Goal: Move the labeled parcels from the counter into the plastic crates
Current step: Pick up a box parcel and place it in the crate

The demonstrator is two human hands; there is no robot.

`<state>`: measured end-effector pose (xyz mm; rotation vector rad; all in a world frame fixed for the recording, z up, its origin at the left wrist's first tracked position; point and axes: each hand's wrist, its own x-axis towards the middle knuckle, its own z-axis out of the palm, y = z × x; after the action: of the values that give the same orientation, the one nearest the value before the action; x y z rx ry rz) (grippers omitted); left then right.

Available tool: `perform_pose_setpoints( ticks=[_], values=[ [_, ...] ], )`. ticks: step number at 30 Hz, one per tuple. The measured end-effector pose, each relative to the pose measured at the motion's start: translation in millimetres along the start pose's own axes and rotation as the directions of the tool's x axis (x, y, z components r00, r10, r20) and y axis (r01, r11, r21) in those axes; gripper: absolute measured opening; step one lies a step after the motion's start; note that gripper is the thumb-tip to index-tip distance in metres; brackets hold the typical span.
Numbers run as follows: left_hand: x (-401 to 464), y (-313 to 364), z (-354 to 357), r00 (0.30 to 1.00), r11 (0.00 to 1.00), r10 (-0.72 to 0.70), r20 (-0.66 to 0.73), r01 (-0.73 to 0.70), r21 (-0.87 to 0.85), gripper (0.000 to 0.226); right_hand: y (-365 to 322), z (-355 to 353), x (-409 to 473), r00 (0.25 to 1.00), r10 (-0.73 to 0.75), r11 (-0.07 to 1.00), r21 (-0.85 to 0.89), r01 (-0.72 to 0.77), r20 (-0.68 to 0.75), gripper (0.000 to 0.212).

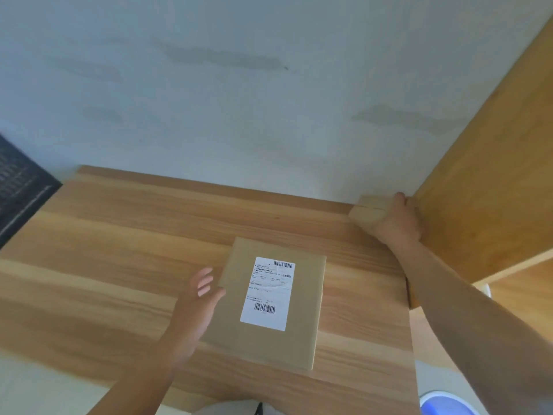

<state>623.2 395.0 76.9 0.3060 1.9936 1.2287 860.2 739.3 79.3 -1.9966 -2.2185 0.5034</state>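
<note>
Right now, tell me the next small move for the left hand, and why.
Probably slide the left hand against the labeled parcel edge and curl the fingers under it. That hand is open beside the parcel, while the right hand already grips the small box by the cabinet.

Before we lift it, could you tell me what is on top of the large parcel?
A white shipping label with barcodes lies on the large parcel. The left hand touches its left edge, hiding a little.
</note>
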Motion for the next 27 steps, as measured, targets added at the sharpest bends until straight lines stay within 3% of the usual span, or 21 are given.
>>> perform_pose_setpoints(
  ticks=[3, 5, 7, 9, 12, 18, 21, 23, 25, 27],
  values=[
    [-2, 27, 3, 0.995, 0.996, 0.031, 0.099, -0.023, -0.082, 0.029, -12, -13, -60, 0.99, -0.025, 0.858, 0.505, 0.093, -0.139, 0.088],
    [-9, 47, 7, 0.969, 0.988, 0.007, 0.247, 0.031, -0.149, 0.031, -21, -18, -112, 0.961, -0.118, 0.752, 0.609, 0.252, -0.252, 0.09],
    [-16, 66, 10, 0.926, 0.952, -0.047, 0.375, 0.155, -0.264, 0.054, -26, -14, -161, 0.877, -0.284, 0.695, 0.547, 0.466, -0.387, 0.092],
    [-25, 80, 10, 0.869, 0.916, -0.092, 0.486, 0.265, -0.3, 0.071, -24, -4, -198, 0.72, -0.463, 0.626, 0.384, 0.679, -0.517, 0.096],
    [-37, 88, 7, 0.802, 0.919, -0.09, 0.59, 0.296, -0.262, 0.086, -15, 15, -227, 0.511, -0.611, 0.498, 0.208, 0.842, -0.604, 0.096],
    [-56, 74, -12, 0.84, 0.917, -0.112, 0.531, 0.293, -0.271, 0.071, -13, 26, -252, 0.368, -0.704, 0.373, 0.125, 0.919, -0.608, 0.079],
    [-66, 59, -25, 0.882, 0.91, -0.127, 0.453, 0.286, -0.301, 0.078, -15, 30, -258, 0.351, -0.741, 0.325, 0.151, 0.934, -0.572, 0.079],
    [-74, 49, -35, 0.926, 0.919, -0.108, 0.362, 0.232, -0.319, 0.075, -18, 31, -263, 0.391, -0.772, 0.306, 0.245, 0.92, -0.501, 0.072],
    [-82, 45, -49, 0.962, 0.956, -0.075, 0.262, 0.144, -0.255, 0.065, -26, 25, -268, 0.498, -0.78, 0.317, 0.448, 0.836, -0.379, 0.072],
    [-91, 47, -63, 0.973, 0.992, -0.031, 0.227, 0.058, -0.113, 0.071, -39, 14, -270, 0.635, -0.752, 0.388, 0.659, 0.644, -0.178, 0.075]
  ],
)
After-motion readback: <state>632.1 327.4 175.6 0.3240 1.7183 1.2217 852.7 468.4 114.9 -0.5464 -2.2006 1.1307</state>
